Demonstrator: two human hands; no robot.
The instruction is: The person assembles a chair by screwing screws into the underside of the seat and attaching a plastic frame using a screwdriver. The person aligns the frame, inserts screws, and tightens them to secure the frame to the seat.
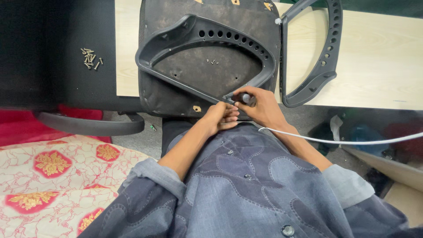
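Your hands meet at the near end of the armrest on the upturned seat.

Your right hand [260,105] holds a screwdriver [238,98], its shaft pointing left into the armrest [176,31]. Your left hand [222,117], fingers curled, rests just below. The near seat base [176,94] edge is close, with open desk [379,57] to the right.

An upturned chair seat [207,70] lies on the pale wooden table [379,61] with a grey armrest [176,42] on its underside. The right hand [260,105] closes around a screwdriver [240,98] at the armrest's near end; the left hand [220,118] touches it. A second armrest [328,48] lies just beside the seat, and loose screws [91,58] lie on a black surface to the left.
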